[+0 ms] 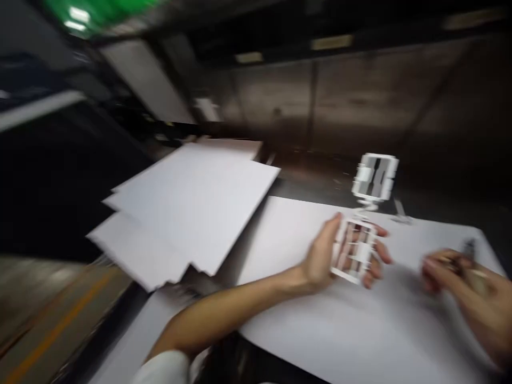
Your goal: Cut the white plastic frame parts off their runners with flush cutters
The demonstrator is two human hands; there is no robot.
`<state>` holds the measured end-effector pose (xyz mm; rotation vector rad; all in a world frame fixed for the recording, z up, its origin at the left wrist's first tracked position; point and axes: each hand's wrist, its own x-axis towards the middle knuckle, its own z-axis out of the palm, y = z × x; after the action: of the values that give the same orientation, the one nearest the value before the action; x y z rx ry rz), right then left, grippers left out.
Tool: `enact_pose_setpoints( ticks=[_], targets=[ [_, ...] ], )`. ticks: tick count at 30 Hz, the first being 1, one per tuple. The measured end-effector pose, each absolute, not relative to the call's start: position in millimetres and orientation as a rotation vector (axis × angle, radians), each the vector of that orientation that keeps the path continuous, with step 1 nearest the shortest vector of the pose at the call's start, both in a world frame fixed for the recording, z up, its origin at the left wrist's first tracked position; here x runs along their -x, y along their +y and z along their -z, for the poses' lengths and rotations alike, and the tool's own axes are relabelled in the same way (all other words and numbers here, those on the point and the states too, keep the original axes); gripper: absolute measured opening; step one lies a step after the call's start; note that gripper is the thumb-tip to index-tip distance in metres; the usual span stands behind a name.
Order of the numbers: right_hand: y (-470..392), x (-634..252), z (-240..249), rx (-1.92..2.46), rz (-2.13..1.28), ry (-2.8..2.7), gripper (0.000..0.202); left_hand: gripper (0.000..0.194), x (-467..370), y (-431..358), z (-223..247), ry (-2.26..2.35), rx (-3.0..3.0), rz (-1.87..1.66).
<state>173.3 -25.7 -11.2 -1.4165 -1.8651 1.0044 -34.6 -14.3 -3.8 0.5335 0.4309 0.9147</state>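
My left hand (319, 261) is closed around the edges of a white slotted plastic frame (364, 253), with its fingers showing through and behind the openings. Just above it, a second white plastic frame (363, 174) is joined on by a thin white curved strip (368, 204). A thin white prong (400, 209) sticks out near the upper frame. My right hand (476, 306), smeared by motion, is curled at the right, apart from the frames. A small tool (470, 248) with a dark end shows at its fingers, too blurred to name.
A large white sheet (288, 325) lies under both hands. To the left, several white sheets or boards (188, 197) form an uneven stack. Behind stands a brownish metal panel (352, 101). Yellow-lined floor (60, 333) shows at lower left, beneath a dark surface (60, 192).
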Motion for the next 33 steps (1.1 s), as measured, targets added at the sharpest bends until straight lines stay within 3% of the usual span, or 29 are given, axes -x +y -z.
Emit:
enact_pose_setpoints(
  ticks=[2, 9, 14, 33],
  targets=[
    [-34.2, -207.8, 1.2, 1.526, -0.991, -1.726, 0.038, 0.069, 39.2, -15.5, -2.0, 0.411, -0.551, -0.953],
    [-30.8, -201.0, -12.1, 1.455, -0.949, -1.574, 0.018, 0.059, 38.7, -24.9, -26.4, 0.549, -0.6, -0.927],
    [-33.8, -202.8, -14.8, 1.423, -1.077, -1.569, 0.023, 0.056, 35.5, -23.2, -25.2, 0.576, -0.621, -0.907],
    [-36.9, -192.9, -15.4, 1.465, -1.053, -1.63, 0.033, 0.067, 40.2, -33.5, -23.3, 0.666, -0.659, -0.778]
  ],
)
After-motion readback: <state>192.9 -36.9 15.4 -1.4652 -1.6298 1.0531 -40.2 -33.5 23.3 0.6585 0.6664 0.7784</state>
